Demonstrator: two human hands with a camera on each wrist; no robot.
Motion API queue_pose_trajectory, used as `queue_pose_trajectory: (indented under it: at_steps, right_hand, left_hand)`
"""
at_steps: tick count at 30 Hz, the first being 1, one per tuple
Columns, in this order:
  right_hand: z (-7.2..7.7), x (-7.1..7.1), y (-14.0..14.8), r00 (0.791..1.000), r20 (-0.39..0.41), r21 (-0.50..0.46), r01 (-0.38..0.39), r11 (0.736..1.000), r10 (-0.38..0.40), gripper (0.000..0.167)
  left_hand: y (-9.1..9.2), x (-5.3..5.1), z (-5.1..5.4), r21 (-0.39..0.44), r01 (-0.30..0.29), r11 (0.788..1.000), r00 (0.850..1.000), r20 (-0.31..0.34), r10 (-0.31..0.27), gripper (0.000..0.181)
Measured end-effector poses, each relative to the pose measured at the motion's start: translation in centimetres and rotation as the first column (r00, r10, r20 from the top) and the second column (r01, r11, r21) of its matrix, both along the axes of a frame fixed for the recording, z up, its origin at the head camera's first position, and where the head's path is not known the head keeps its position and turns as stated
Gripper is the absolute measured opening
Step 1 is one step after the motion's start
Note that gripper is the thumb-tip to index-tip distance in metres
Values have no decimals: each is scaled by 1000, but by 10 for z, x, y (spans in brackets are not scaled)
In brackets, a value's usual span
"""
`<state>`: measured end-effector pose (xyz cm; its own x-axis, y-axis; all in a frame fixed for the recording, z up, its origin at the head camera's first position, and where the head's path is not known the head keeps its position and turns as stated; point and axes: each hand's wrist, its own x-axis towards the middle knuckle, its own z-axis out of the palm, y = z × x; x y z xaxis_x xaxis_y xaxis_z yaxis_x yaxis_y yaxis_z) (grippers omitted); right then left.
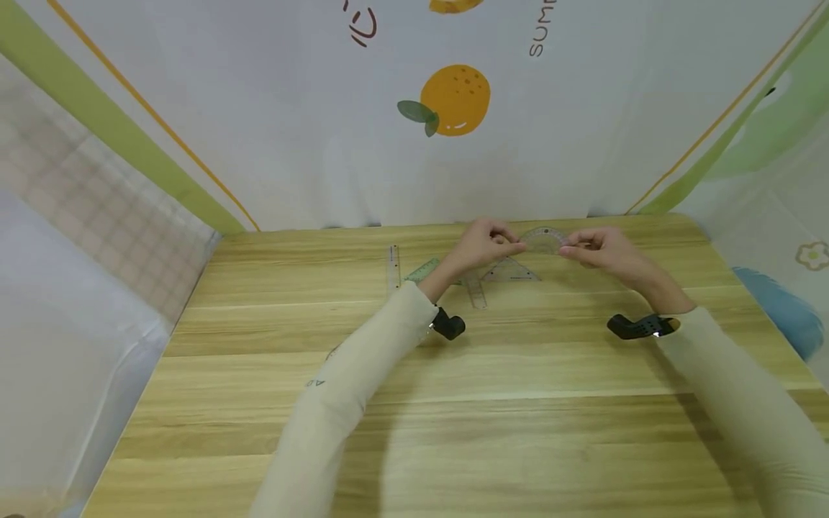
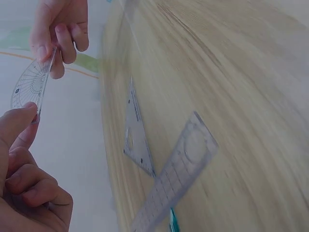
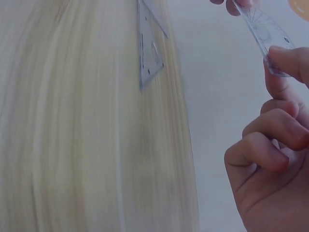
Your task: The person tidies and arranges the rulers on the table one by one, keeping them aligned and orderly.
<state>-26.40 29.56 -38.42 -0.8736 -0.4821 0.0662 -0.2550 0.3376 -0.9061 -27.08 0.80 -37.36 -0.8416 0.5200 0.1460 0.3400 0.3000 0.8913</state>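
Note:
A clear protractor (image 1: 545, 240) is held up near the table's back edge, curved side upward in the head view. My left hand (image 1: 481, 244) pinches its left corner between thumb and forefinger. At the opposite corner, my right hand (image 1: 605, 253) pinches it the same way, with the other fingers curled, as the right wrist view shows. Just below the protractor lies a clear set square (image 1: 512, 271). Left of that, a clear ruler (image 1: 477, 293) with a round hole in its end and a green ruler-like piece (image 1: 422, 270) lie partly hidden behind my left hand and wrist.
Another clear straight ruler (image 1: 393, 266) lies farther left on the wooden table (image 1: 518, 432). A white curtain with a printed orange (image 1: 456, 101) hangs right behind the back edge. Black wrist cameras (image 1: 447, 324) are strapped below both hands.

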Motion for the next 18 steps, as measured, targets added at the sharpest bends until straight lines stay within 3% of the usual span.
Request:
queue_pose_trajectory:
  at_steps: [12,18]
  right_hand:
    - [2,4,-24,999,-33,51,36,998,-34,19]
    - [3,7,-30,999,-35,41,-23,999,24,23]
  left_hand:
    - [-23,8,2,-5,-27,1000,998,-65,27,16]
    - [-32,11,0,-7,-10,1000,996,-92,9,19]
